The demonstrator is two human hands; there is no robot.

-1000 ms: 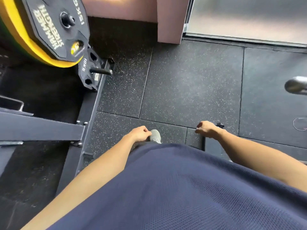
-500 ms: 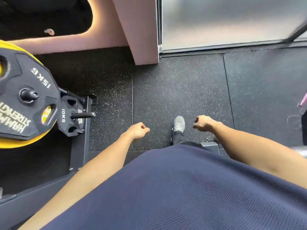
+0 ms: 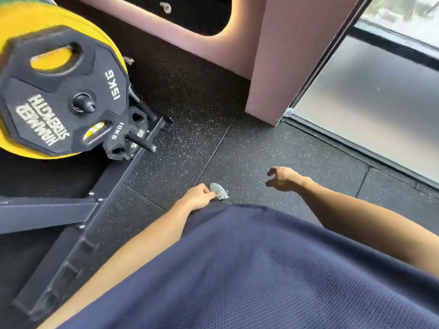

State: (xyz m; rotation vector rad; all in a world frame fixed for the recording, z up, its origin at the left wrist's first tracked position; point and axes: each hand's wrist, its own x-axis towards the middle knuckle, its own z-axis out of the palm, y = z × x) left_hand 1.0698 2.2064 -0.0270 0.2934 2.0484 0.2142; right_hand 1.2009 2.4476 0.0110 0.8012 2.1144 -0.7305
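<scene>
Grey shoe (image 3: 219, 189) half hidden behind clenched empty left hand (image 3: 199, 197), right hand (image 3: 283, 179) grip released, yellow plate (image 3: 59, 22) cut off

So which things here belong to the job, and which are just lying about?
Job: left hand, right hand, both empty; nearest them, 10KG plate and 15KG plate on pegs.
Lying about: yellow plate, rack frame, pink pillar, glass door.
</scene>
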